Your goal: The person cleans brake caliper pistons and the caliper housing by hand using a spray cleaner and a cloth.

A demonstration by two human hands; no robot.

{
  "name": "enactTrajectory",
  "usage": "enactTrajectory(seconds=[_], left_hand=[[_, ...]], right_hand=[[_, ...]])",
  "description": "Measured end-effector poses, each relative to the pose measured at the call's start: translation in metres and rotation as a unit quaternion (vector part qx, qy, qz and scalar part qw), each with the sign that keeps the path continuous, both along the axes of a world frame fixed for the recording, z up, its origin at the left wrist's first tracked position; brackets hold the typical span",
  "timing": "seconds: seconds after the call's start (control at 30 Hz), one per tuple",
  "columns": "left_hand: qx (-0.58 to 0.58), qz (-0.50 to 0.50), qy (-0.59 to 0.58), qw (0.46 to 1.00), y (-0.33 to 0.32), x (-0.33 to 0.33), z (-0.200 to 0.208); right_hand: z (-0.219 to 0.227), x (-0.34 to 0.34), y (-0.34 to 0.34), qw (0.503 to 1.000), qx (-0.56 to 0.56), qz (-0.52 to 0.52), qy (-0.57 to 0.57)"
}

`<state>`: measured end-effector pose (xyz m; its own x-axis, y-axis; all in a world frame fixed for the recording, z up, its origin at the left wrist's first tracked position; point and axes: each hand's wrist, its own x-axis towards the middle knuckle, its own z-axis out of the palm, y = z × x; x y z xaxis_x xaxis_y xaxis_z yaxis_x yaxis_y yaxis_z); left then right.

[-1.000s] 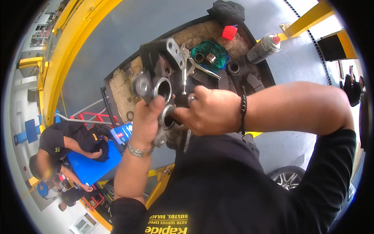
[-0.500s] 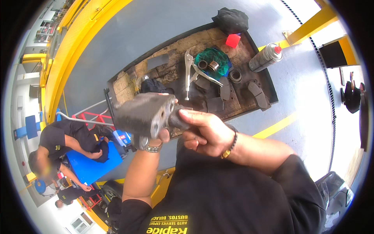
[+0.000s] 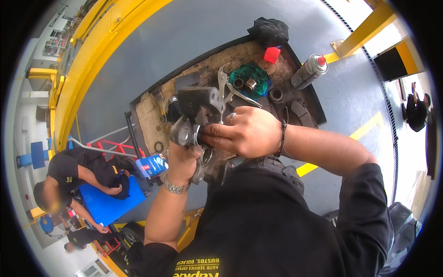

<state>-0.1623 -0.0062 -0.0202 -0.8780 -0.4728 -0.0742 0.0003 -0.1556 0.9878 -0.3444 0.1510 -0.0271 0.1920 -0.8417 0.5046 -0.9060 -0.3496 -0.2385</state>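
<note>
My left hand grips a grey metal brake caliper from below, above the near side of the work tray. Round openings on the caliper face right, one with a bright rim. The fingers of my right hand are held together, their tips against that rim and partly hidden there. Beyond my hands lie locking pliers, partly covered by the caliper. Beside them a shiny metal piston and a dark ring rest on green plastic. Stacked rings and a brake pad lie farther right.
The dark-rimmed tray holds worn cardboard. A spray can, red box and black bag stand along its far and right sides. At left are a blue box, a co-worker and yellow lift steelwork.
The caliper has turned in my left hand, so its round openings now show. My right hand has rolled over, back of the hand up, with its fingertips now at the bright-rimmed opening.
</note>
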Motion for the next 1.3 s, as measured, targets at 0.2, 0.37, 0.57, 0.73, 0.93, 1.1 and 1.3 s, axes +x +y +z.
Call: enactTrajectory(seconds=[0.2,0.37,0.57,0.73,0.93,1.1,1.3], left_hand=[[-0.040,0.056,0.017,0.997,-0.007,0.003,-0.006],[-0.018,0.063,0.038,0.997,-0.013,0.011,-0.004],[-0.026,0.034,0.045,0.998,-0.019,0.014,-0.007],[-0.021,0.046,0.026,0.998,-0.020,0.015,-0.016],[-0.026,0.037,0.042,0.998,-0.015,0.011,-0.017],[-0.128,0.029,0.013,0.991,-0.020,0.025,-0.023],[-0.059,0.077,0.064,0.993,-0.044,0.009,-0.055]], right_hand=[[0.025,0.049,-0.019,0.759,0.207,0.001,-0.617],[0.023,0.030,-0.020,0.982,0.087,-0.024,-0.168],[0.025,0.033,-0.027,0.681,0.278,0.040,-0.676],[0.027,0.033,-0.021,0.971,0.095,-0.063,-0.208],[0.011,0.060,-0.024,0.673,0.227,-0.035,-0.703],[0.009,0.057,-0.021,0.780,0.069,-0.033,-0.621],[0.016,0.059,-0.025,0.235,0.106,0.098,-0.961]])
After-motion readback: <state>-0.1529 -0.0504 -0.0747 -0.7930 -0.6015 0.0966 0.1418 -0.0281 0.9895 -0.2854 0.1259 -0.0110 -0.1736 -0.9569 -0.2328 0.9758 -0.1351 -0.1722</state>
